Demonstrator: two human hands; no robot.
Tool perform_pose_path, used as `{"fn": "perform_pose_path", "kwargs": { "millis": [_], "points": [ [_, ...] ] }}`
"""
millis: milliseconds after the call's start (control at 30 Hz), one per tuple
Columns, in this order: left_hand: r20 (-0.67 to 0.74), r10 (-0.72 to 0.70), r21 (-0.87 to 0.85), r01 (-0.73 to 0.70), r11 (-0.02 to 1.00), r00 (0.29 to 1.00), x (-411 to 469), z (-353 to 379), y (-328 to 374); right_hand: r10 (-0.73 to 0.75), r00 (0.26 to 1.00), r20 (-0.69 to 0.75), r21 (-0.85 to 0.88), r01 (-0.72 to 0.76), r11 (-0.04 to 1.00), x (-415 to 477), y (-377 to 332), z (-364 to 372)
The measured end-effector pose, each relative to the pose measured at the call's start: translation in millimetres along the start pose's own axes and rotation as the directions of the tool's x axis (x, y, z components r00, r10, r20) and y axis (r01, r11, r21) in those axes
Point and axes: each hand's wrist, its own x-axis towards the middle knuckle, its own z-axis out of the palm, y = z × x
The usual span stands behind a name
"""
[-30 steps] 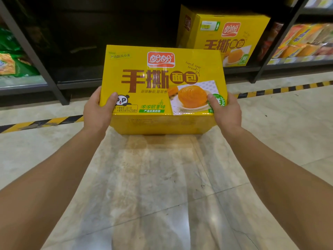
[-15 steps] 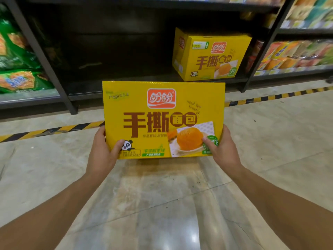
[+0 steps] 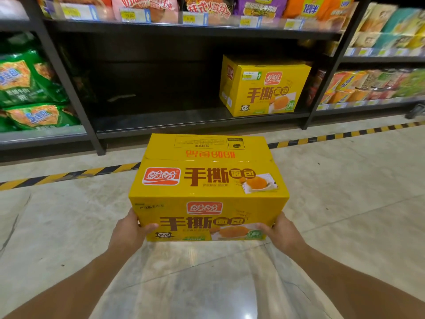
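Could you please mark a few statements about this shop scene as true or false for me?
1. The left hand and right hand grip the yellow box at its near lower corners. True.
2. A second yellow box stands on the floor. False: it stands on the lower shelf.
3. Green bags lie on the shelves to the left. True.
4. The yellow box in the hands sits inside the shelf. False: it is short of the shelf, over the floor.

Arms outstretched, left hand (image 3: 129, 233) and right hand (image 3: 284, 234) in opposing grips.
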Motion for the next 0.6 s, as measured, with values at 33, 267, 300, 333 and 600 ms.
{"fn": "perform_pose_path", "kwargs": {
  "millis": [33,267,300,333,600],
  "points": [
    [0.008,-0.014,-0.003,0.014,1.0,1.0,-1.3,0.3,0.6,-0.008,1.0,0.012,0.009,0.008,1.0,0.6,1.3,-0.8],
    [0.16,-0.034,-0.349,0.089,0.933,0.986,-14.6,-18.2,26.9,-0.036,0.984,0.173,0.39,-0.034,0.92,-27.1,-35.5,-27.7],
    [0.17,-0.025,-0.413,0.094,0.906,0.985,-17.0,-21.1,31.5,-0.031,0.985,0.17,0.451,-0.05,0.891,-30.2,-40.4,-31.2],
    [0.166,-0.02,-0.468,0.096,0.879,0.986,-20.1,-23.0,36.5,-0.035,0.987,0.157,0.522,-0.053,0.851,-31.7,-44.1,-33.7],
    [0.04,-0.17,-0.745,0.142,0.652,0.985,-25.4,-24.0,71.4,0.163,0.986,0.031,0.825,-0.118,0.553,-33.6,-73.7,-28.1]
  ]
}}
